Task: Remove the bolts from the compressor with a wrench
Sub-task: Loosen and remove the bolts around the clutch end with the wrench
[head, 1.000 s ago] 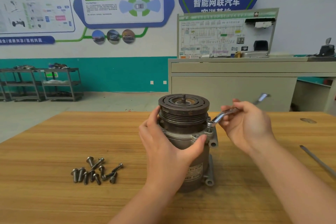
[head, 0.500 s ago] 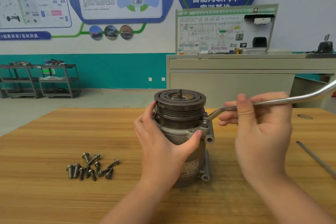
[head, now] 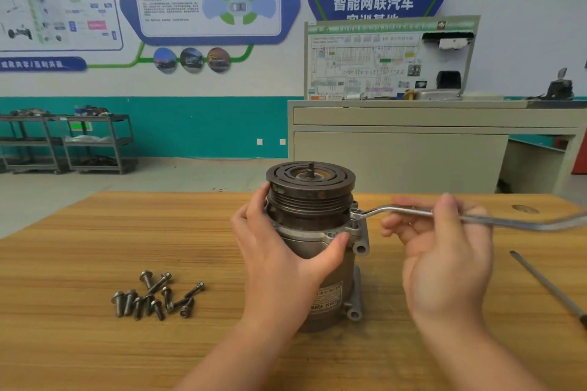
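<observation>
The grey compressor (head: 330, 295) stands upright on the wooden table (head: 79, 247), its dark pulley on top. My left hand (head: 279, 257) grips its body from the left, thumb on the flange at the front. A silver ring wrench (head: 381, 209) sits with its ring end on a bolt (head: 355, 211) at the right side of the flange. Its handle points right, out past the frame edge. My right hand (head: 444, 257) holds the handle, thumb over the top and fingers behind it. Several loose bolts (head: 155, 297) lie in a pile left of the compressor.
A thin metal rod (head: 546, 286) lies on the table at the right edge. Behind the table stands a beige cabinet (head: 413, 152) with a display board on it. Metal shelf carts (head: 63, 143) stand by the far left wall.
The wrench handle has swung from pointing away to pointing right, its ring end staying on the bolt. My right hand moved right along the handle. My left hand kept its hold on the compressor.
</observation>
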`<state>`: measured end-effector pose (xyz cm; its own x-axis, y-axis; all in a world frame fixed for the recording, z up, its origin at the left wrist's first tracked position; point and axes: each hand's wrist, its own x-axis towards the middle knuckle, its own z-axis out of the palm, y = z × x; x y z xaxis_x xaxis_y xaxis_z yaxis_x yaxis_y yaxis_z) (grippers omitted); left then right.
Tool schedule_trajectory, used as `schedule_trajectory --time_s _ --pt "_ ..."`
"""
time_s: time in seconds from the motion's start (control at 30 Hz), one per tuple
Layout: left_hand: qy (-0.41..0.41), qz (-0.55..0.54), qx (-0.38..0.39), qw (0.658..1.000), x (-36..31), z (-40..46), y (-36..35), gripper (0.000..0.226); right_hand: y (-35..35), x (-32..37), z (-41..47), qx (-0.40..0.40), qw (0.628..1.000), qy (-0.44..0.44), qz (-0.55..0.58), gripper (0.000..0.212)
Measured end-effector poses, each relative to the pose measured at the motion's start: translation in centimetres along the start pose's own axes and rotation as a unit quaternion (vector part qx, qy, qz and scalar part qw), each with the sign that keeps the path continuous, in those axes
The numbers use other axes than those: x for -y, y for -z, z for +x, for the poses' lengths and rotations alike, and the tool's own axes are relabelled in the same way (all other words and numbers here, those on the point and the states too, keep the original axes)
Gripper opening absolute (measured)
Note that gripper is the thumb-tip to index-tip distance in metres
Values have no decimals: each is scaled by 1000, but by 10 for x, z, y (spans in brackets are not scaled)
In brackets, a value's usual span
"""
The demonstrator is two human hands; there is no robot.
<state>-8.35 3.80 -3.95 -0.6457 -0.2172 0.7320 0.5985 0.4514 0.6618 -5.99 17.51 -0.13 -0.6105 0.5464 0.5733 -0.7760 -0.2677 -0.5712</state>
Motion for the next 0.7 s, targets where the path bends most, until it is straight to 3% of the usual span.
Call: schedule_trajectory --time_s 0.07,0.17,0.27,0.37,0.47,0.57,0.7 --pt "2 3 3 1000 0 0 1 106 -1 -2 26 4 991 -133 24 19" --pt "5 4 6 1000 -2 0 1 107 -7 -10 57 51 940 -337 19 21" --pt "7 1 9 1000 -3 -1 2 107 -11 -9 71 65 915 -390 80 21" --pt "3 1 14 1000 -3 0 2 105 -10 2 70 28 951 -278 130 15" --pt "2 3 15 1000 -1 0 2 104 -6 11 55 27 994 -103 -1 13" --pt "2 4 13 1000 -2 0 1 100 -5 14 36 40 994 16 -105 16" --pt "-8 8 4 1000 -2 0 1 98 -9 13 20 90 979 110 -147 17"
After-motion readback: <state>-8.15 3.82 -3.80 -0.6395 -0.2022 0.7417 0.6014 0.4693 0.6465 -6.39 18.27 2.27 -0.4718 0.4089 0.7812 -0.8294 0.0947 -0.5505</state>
